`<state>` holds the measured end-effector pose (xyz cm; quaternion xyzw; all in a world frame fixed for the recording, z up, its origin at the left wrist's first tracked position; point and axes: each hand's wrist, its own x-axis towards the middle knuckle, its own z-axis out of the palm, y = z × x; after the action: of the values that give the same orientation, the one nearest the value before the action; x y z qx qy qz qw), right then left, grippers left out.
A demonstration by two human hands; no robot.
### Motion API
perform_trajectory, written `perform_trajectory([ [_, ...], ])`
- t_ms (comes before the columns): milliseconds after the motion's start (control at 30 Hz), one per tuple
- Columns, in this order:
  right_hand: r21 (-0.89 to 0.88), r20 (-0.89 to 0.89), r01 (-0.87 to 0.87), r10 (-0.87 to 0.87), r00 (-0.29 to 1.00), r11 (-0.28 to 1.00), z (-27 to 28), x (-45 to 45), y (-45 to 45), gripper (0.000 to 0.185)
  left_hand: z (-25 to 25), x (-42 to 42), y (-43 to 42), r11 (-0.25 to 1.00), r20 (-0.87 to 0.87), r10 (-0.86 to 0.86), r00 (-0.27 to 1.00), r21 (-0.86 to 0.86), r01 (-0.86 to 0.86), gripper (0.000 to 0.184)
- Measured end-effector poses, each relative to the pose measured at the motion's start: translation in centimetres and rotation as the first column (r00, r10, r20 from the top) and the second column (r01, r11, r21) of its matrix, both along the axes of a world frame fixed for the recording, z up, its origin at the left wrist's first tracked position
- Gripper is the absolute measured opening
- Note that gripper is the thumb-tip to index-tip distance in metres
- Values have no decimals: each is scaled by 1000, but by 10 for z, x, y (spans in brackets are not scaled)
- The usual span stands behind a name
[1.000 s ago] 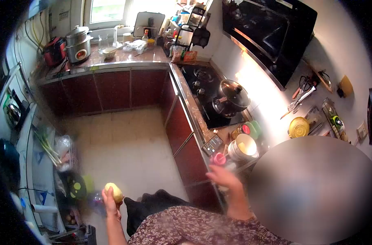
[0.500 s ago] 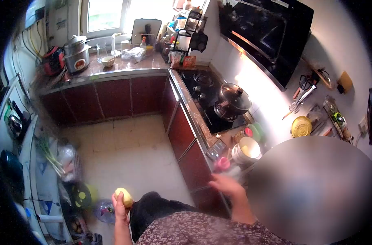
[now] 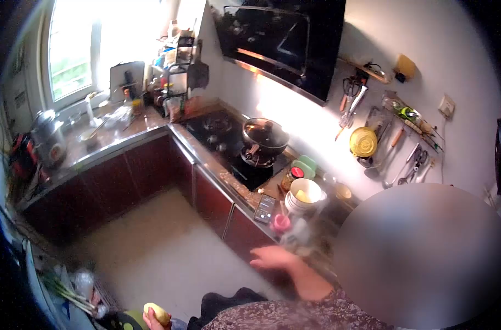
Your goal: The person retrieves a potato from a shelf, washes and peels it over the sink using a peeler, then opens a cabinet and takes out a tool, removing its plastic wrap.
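Note:
At the bottom of the head view, my left hand [image 3: 151, 321] is closed around a pale yellow peeled potato [image 3: 158, 312]. My right hand [image 3: 274, 257] reaches out beside the counter's front edge, fingers stretched and nothing visible in them. Nearest to it on the counter are a crumpled clear plastic bag [image 3: 297, 233], a pink cup-like item [image 3: 280, 223] and a phone [image 3: 264, 208]. Stacked white bowls [image 3: 303, 196] stand just behind, with something yellow in the top one.
A lidded pot [image 3: 264, 136] sits on the black gas stove [image 3: 217, 132] under the range hood [image 3: 283, 44]. Utensils and a yellow strainer [image 3: 363, 142] hang on the wall. Green onions [image 3: 69, 292] lie at lower left. A blurred round area covers the lower right.
The view has swung right, so the stove and counter sit further left. My left hand with the potato is lower in the view. My right hand stays extended near the counter edge.

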<state>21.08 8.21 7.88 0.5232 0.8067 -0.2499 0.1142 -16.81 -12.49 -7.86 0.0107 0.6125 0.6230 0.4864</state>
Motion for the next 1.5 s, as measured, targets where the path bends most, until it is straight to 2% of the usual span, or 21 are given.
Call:
perform_trajectory([
  [33, -91, 8, 18, -17, 1000, 996, 10, -5, 1, 55, -11, -6, 7, 999, -26, 39, 999, -1, -39, 53],
  [100, -63, -6, 49, -49, 999, 997, 14, -5, 5, 55, -23, -21, 18, 995, -24, -99, 995, 1, 99, 52],
  [133, -65, 32, 63, -61, 998, 996, 16, -5, 9, 55, -30, -18, 32, 999, -29, 4, 1000, 42, -3, 50],
  [233, -76, 102, 115, -107, 989, 990, 18, -8, 23, 55, -27, -16, 58, 999, 6, -39, 999, 14, 38, 48],
  [367, -108, 125, 21, -8, 992, 994, 2, -24, 63, 55, -29, -17, 99, 997, 41, -66, 997, 46, 64, 47],
  [433, -144, 92, -15, 28, 995, 989, -10, -39, 95, 54, 26, -10, 124, 994, 48, -95, 994, 65, 92, 46],
  [467, -117, 43, -40, 45, 998, 992, -21, -44, 112, 51, 61, 10, 141, 990, 38, 127, 991, -65, -124, 53],
  [567, -136, 75, -61, 72, 995, 989, -8, -79, 167, 48, 56, -3, 173, 986, 8, 135, 991, -96, -134, 48],
  [600, -29, 2, -126, 126, 992, 992, -20, -81, 185, 47, 52, -9, 181, 984, 30, 153, 988, -98, -149, 57],
  [633, 81, -71, -169, 175, 982, 982, -31, -85, 203, 45, 61, -14, 195, 979, 35, 163, 986, -128, -157, 56],
  [733, 120, -166, -238, 256, 952, 964, -32, -110, 257, 46, 74, -24, 231, 958, 64, 265, 962, -130, -256, 51],
  [833, 130, -199, -310, 331, 922, 942, -32, -143, 310, 45, 85, -36, 265, 938, 63, 330, 942, -131, -320, 48],
  [900, 115, -69, -397, 406, 911, 911, -38, -171, 343, 41, 89, -43, 280, 912, 29, 390, 920, -154, -381, 47],
  [967, 53, -57, -426, 429, 902, 903, -41, -208, 371, 40, 79, -55, 289, 892, 43, 431, 901, -172, -418, 48],
  [1133, -26, -182, -494, 482, 857, 869, -56, -298, 429, 52, 65, -108, 326, 835, 110, 534, 838, -223, -503, 45],
  [1167, -61, -203, -471, 451, 869, 880, -60, -316, 441, 51, 60, -121, 329, 837, 140, 535, 833, -225, -499, 44],
  [1233, -329, -307, -336, 237, 922, 883, -66, -353, 463, 51, 56, -158, 350, 830, 177, 552, 815, -211, -517, 42],
  [1333, -395, -502, -380, 150, 852, 836, -111, -400, 502, 52, 71, -199, 375, 831, 208, 556, 805, -154, -534, 40],
  [1367, -551, -463, -255, -38, 885, 794, -118, -418, 514, 54, 72, -214, 382, 830, 205, 557, 804, -146, -538, 40],
  [1433, -608, -517, -163, -232, 824, 777, -136, -452, 539, 51, 72, -235, 394, 801, 91, 596, 798, -133, -584, 47],
  [1500, -678, -492, -14, -438, 752, 735, -148, -487, 563, 49, 71, -250, 401, 792, 103, 608, 787, -140, -594, 43],
])
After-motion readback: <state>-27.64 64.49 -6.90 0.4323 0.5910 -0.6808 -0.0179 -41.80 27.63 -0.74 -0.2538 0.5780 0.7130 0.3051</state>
